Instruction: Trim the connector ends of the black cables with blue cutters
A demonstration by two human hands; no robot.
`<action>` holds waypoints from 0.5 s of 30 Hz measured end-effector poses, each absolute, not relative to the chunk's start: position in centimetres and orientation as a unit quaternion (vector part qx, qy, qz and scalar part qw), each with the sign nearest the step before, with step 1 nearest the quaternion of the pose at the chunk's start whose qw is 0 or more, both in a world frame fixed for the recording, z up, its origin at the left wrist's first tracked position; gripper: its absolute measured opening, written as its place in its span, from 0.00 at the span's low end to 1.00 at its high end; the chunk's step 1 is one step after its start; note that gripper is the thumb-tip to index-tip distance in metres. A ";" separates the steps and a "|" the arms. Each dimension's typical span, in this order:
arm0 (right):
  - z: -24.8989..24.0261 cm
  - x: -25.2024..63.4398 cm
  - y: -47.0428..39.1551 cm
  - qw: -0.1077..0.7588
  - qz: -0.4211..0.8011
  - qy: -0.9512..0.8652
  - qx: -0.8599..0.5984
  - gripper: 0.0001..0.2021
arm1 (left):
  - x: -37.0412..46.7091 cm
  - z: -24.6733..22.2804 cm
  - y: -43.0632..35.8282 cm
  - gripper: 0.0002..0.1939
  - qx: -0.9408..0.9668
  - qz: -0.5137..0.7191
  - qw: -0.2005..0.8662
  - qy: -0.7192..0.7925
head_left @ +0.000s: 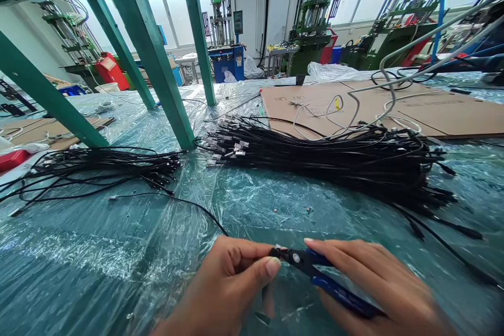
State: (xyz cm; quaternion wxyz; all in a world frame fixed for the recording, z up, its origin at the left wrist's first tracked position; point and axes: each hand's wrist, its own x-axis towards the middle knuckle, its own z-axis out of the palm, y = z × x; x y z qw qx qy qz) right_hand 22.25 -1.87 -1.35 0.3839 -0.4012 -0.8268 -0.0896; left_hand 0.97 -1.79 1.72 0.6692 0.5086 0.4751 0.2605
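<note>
At the frame's lower centre, the left hand (pixel 236 268) pinches a cable end (pixel 275 253); the right hand (pixel 374 273) grips cutters (pixel 326 284) slanting down rightward from it, blades at its tip.

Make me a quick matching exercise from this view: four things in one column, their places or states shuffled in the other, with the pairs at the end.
Things
1. Left hand
2. Cutters
3. Larger cable bundle
4. Smaller cable pile

Places and states
A. Lying between the cardboard and the hands
B. Blue-handled, held in the right hand
C. Spread on the picture's left side
D. Pinching a small black piece

Pairs: 1-D, 2-B, 3-A, 4-C
</note>
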 end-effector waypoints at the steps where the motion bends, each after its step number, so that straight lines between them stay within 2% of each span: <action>1: -1.4 22.3 -1.9 0.381 -0.089 -0.829 -0.399 0.12 | 1.0 1.7 -1.8 0.17 0.514 0.264 0.666 0.472; 9: -1.7 22.6 -2.1 0.380 -0.079 -0.832 -0.396 0.12 | 1.0 1.2 -1.7 0.19 0.521 0.303 0.670 0.432; 15: -1.8 22.7 -2.2 0.362 -0.085 -0.835 -0.407 0.12 | 1.1 1.1 -1.7 0.16 0.526 0.313 0.675 0.412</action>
